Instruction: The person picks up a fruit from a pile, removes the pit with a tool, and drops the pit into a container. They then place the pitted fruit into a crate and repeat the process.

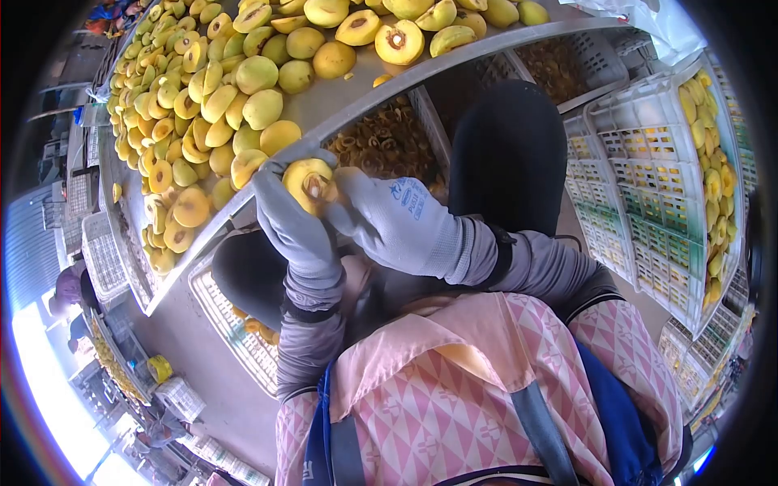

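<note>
A yellow peach half (306, 180), cut face up, sits in the gloved fingers of my left hand (293, 223), just off the metal table's near edge. My right hand (409, 227), in a grey glove with blue print, is closed, with its fingertips against the peach half's middle. Something brownish shows at those fingertips; whether it is the pit or a tool I cannot make out. Beyond my hands, many yellow-green peaches (258, 74), whole and halved, are heaped on the metal table (356, 97).
Under the table edge stands a crate of brown pits (389, 138), with another pit crate (551, 69) farther right. Tall white crates (640, 170) holding yellow fruit stand at my right. A white basket (235, 324) is below my left leg. A person (73, 287) is at far left.
</note>
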### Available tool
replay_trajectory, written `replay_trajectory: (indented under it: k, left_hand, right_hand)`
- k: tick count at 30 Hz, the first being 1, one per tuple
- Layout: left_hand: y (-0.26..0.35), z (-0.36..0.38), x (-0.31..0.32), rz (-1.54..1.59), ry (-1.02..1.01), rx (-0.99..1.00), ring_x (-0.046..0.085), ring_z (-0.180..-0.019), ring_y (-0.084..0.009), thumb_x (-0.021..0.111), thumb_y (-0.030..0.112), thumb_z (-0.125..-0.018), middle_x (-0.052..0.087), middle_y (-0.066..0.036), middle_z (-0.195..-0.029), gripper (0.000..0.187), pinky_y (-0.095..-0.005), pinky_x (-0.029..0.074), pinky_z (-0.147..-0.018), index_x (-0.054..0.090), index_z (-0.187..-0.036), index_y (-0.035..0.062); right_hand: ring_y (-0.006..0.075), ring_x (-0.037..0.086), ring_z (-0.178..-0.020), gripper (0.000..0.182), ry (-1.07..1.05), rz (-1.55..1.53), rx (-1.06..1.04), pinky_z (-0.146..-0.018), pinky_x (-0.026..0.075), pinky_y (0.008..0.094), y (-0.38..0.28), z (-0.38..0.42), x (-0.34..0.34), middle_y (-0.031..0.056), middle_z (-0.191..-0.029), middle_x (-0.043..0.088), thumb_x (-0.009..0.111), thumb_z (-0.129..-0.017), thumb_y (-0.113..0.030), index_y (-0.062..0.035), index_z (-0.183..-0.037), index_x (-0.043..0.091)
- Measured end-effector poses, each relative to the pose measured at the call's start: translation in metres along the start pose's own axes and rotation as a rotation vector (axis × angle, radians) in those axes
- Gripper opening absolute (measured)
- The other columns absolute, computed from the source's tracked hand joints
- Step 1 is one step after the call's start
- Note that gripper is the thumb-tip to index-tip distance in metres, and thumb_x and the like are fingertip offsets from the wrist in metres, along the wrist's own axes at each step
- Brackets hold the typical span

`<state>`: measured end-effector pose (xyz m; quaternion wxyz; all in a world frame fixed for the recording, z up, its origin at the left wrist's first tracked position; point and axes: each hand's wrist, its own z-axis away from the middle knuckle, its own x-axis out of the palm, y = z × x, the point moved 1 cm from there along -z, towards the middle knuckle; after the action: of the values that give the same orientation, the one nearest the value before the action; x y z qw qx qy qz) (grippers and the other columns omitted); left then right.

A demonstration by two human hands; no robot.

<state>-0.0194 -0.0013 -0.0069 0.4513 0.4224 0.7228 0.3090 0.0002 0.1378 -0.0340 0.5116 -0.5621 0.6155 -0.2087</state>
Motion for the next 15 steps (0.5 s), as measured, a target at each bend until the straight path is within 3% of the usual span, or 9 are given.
replay_trajectory:
  k: [4,7,12,14,15]
  left_hand:
    - [0.011,-0.009,-0.003,0.303,-0.088,-0.338,0.063,-0.089,-0.0196,0.040,0.037,-0.107,0.069,-0.013,-0.101,0.047,-0.0313,0.052,-0.084,0.059,-0.112,-0.0056]
    - [0.005,-0.016,-0.010,0.236,-0.218,-0.328,0.064,-0.090,-0.0189,0.031,0.039,-0.110,0.070,-0.014,-0.102,0.054,-0.0305,0.053,-0.083,0.060,-0.114,-0.0063]
    - [0.018,-0.013,0.001,0.430,-0.071,-0.449,0.065,-0.092,-0.0182,0.029,0.038,-0.111,0.070,-0.014,-0.101,0.057,-0.0291,0.053,-0.083,0.064,-0.113,-0.0071]
    - [0.008,-0.005,0.002,0.221,-0.049,-0.329,0.065,-0.091,-0.0182,0.031,0.039,-0.111,0.071,-0.014,-0.100,0.058,-0.0286,0.053,-0.084,0.066,-0.112,-0.0072]
    - [0.001,-0.003,0.001,0.339,-0.047,-0.371,0.066,-0.090,-0.0189,0.033,0.040,-0.111,0.071,-0.015,-0.101,0.059,-0.0295,0.054,-0.084,0.066,-0.111,-0.0081]
  right_hand:
    - [0.0364,0.064,-0.062,0.019,0.012,0.034,0.008,-0.055,0.049,0.0456,-0.004,-0.002,-0.005,0.0139,-0.068,0.060,0.066,-0.093,-0.015,-0.0046,-0.096,0.050]
    - [0.0377,0.064,-0.062,0.020,0.026,-0.064,0.004,-0.055,0.049,0.0464,-0.003,-0.002,-0.005,0.0158,-0.068,0.061,0.065,-0.096,-0.019,-0.0044,-0.093,0.051]
    - [0.0431,0.064,-0.071,0.019,0.015,-0.276,0.157,-0.059,0.048,0.0466,0.007,-0.002,0.002,0.0206,-0.076,0.062,0.061,-0.101,-0.020,-0.0022,-0.098,0.054]
    - [0.0433,0.064,-0.071,0.020,-0.022,-0.269,0.164,-0.059,0.048,0.0457,0.004,-0.002,0.000,0.0206,-0.076,0.062,0.059,-0.103,-0.021,-0.0019,-0.098,0.054]
    - [0.0431,0.063,-0.071,0.020,-0.065,-0.235,0.161,-0.059,0.048,0.0451,0.003,0.000,-0.003,0.0205,-0.076,0.062,0.058,-0.103,-0.021,-0.0020,-0.098,0.055]
